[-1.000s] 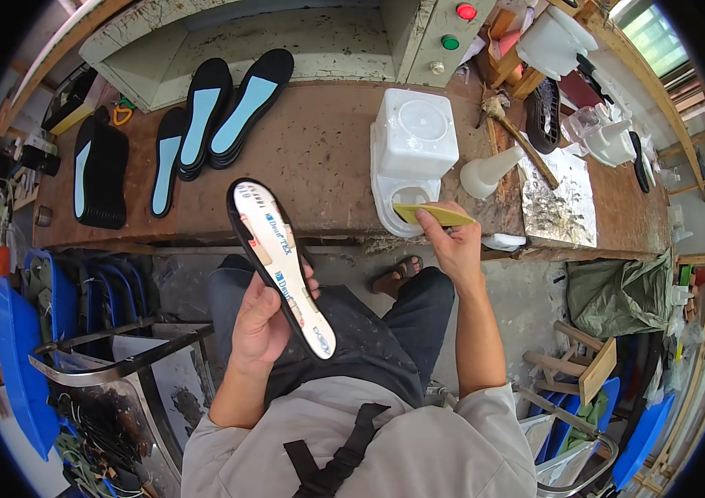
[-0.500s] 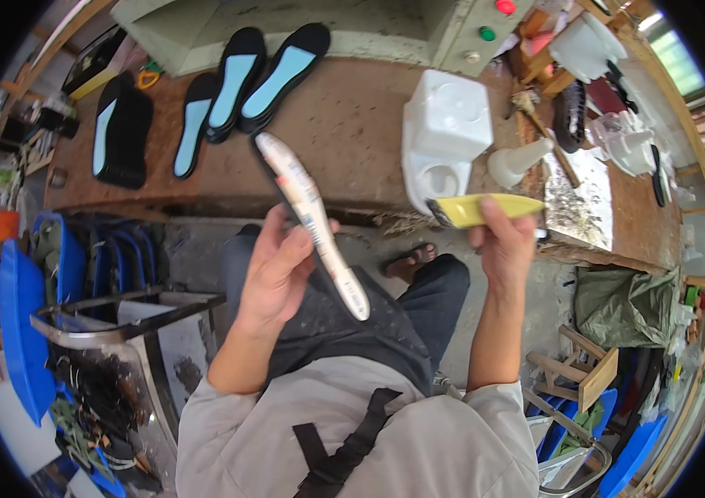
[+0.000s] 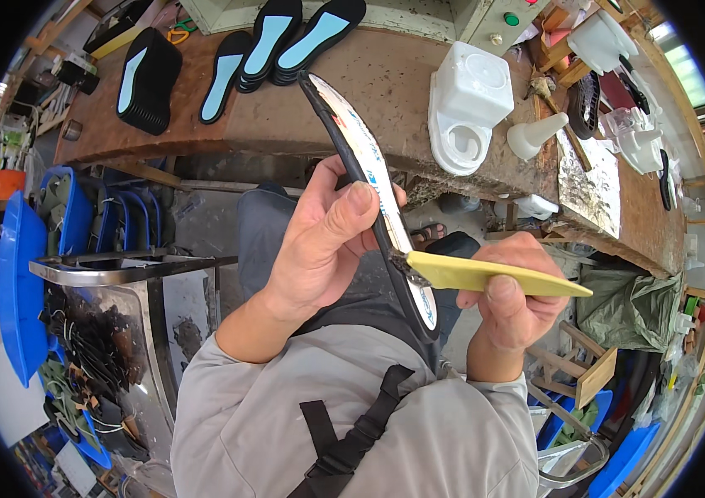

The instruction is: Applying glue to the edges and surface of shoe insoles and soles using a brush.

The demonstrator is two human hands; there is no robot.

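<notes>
My left hand (image 3: pixel 319 241) grips an insole (image 3: pixel 358 141) with a black edge and a white, printed face, its thumb lying along the side. The insole slants over my lap, one end toward the bench and the other near my shirt. In my right hand (image 3: pixel 520 307), thumb and fingers pinch the yellow handle of a flat brush (image 3: pixel 493 275). Its dark bristles touch the edge of the insole near the closer end.
Black insoles with pale blue patches (image 3: pixel 224 79) are stacked along the brown workbench (image 3: pixel 344 108). A white plastic container (image 3: pixel 473 91) and a white cone-shaped nozzle (image 3: pixel 537 135) stand to the right. A metal-framed stand (image 3: pixel 112 270) is at my left, beside blue bins (image 3: pixel 24 282).
The brush has come down and left until its bristles meet the insole. My left hand has shifted right with the insole, now tilted to show more of its black edge.
</notes>
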